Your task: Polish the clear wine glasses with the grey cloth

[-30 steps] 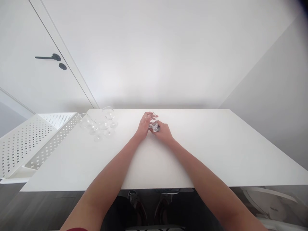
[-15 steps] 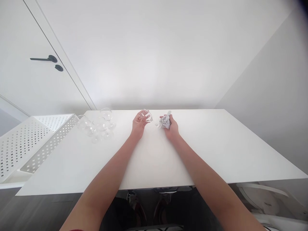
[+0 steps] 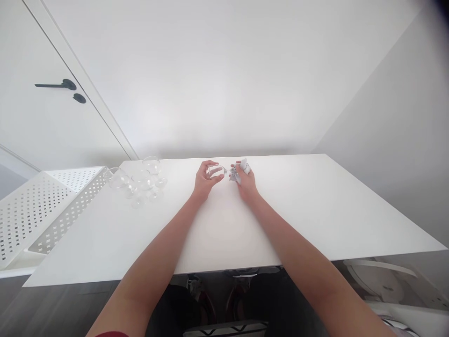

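My left hand point(image 3: 202, 181) is closed around the bowl of a clear wine glass point(image 3: 220, 171), which lies tipped on its side with its stem end toward the right. Opposite it, my right hand point(image 3: 249, 183) grips a crumpled light grey cloth point(image 3: 244, 165) at the glass's foot. The cloth and fingers cover most of the foot. Both hands are near the far edge of the white table point(image 3: 224, 234), close together. Off to the left, several clear stemmed glasses point(image 3: 142, 180) stand in a cluster.
A white perforated rack or basket point(image 3: 35, 210) adjoins the table's left end. Behind the table rises a white wall point(image 3: 224, 84), with a door and its black handle point(image 3: 66, 84) at the left. Below the right front edge is a pale chair-like object point(image 3: 382, 281).
The glass has turned so that its stem end points right. My right hand has brought the cloth onto its foot. The view has shifted slightly.
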Motion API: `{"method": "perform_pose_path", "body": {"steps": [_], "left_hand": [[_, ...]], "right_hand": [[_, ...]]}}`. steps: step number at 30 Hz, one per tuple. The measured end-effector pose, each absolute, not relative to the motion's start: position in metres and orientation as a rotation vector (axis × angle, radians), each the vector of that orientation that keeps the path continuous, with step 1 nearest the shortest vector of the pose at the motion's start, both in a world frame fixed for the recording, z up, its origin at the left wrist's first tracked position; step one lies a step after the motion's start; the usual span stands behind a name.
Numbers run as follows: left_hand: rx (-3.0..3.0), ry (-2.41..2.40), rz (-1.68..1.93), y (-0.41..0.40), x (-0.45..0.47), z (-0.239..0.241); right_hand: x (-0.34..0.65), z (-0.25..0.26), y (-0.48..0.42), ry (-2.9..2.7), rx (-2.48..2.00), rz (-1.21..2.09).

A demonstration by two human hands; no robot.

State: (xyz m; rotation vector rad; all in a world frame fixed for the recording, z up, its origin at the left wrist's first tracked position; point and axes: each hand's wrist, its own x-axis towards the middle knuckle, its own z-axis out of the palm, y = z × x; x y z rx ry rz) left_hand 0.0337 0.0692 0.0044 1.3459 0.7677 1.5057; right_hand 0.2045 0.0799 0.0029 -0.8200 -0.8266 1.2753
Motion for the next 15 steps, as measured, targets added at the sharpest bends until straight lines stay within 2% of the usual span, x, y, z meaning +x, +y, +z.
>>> {"method": "perform_pose_path", "body": {"steps": [7,13,15], "left_hand": [[1.378,0.852,1.482,0.0652,0.0369,0.0058],[1.356,1.008,1.515,0.0649,0.0374,0.0054],[1.322,1.055,1.577,0.0662,0.0364,0.0053]], "right_hand": [[0.2077,0.003,0.0805,-0.865,-0.838,1.065],[0.2099,-0.0025,0.0862,-0.834,-0.857,1.4],[0.209,-0.003,0.0867,-0.853,-0.83,1.412]]}}
